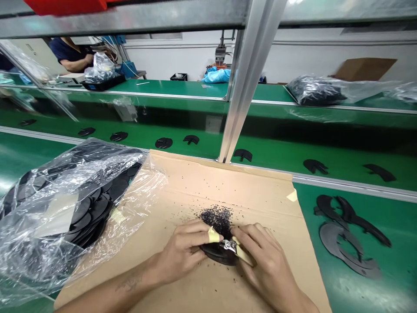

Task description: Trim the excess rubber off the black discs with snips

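Observation:
My left hand (pixel 187 243) is closed on the left edge of a round black disc (pixel 220 256), its thumb wrapped in yellowish tape. My right hand (pixel 260 256) grips a pair of nippers (pixel 230 246) with a metal head and pale yellow handles. The nippers' head lies against the top of the disc, close to my left thumb; the jaw tips are too small to make out. Just beyond the disc, a heap of tiny black clippings (pixel 216 217) is scattered over a cardboard sheet (pixel 182 178).
At left, a clear plastic bag (pixel 35 204) holds many black discs. Curved black parts (pixel 345 243) lie at right on the green bench. Past a metal upright (pixel 247 78), black pieces (pixel 163 142) sit along a green belt. A co-worker's arm (pixel 76 64) shows at far left.

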`<state>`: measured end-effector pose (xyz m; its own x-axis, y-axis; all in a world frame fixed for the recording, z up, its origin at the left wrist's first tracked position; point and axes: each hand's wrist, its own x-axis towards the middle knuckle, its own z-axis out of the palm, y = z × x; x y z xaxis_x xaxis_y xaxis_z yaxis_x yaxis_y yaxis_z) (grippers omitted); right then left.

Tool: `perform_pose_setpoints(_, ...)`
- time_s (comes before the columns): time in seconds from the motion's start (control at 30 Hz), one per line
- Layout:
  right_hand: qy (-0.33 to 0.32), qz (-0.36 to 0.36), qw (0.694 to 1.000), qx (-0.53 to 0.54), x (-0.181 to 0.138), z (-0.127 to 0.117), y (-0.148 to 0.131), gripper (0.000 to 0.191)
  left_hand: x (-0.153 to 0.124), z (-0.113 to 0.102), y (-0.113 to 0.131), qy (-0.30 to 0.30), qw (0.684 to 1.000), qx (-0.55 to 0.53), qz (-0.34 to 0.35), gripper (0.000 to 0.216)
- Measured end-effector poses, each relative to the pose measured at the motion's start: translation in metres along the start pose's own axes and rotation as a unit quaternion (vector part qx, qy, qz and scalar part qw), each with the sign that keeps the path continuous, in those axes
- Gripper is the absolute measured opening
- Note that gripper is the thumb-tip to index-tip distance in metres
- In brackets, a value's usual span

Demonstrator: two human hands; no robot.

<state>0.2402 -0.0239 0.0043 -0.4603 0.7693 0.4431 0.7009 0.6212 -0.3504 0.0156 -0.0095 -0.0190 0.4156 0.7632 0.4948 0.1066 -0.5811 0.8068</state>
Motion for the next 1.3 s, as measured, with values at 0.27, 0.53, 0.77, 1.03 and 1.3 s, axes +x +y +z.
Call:
perform_pose_setpoints(0.27, 0.018, -0.028, 0.999, -0.025, -0.002, -0.002, -0.001, 0.023, 0.0, 0.001, 0.0, 0.022, 0.999, -0.019, 0.024, 0.027)
perform_pose_setpoints(0.53, 0.035, -0.048, 0.995, -0.079, -0.002, -0.001, -0.007, 0.023, 0.0, 0.002, 0.0, 0.022, 0.999, -0.013, 0.038, 0.025)
perform_pose_setpoints(0.77, 0.055, -0.011, 0.996, -0.064, -0.005, 0.001, -0.007, 0.023, 0.0, 0.0, 0.0, 0.02, 1.0, 0.004, 0.023, 0.027)
perform_pose_setpoints(1.03, 0.012, 0.004, 0.993, -0.114, -0.003, 0.004, -0.002, 0.027, 0.001, -0.006, 0.006, -0.026, 0.995, 0.094, 0.019, 0.021)
perform_pose_setpoints(1.3, -0.005, 0.068, 0.997, -0.047, -0.003, 0.001, 0.005, 0.026, 0.002, -0.01, 0.002, -0.024, 0.991, 0.13, 0.01, 0.021)
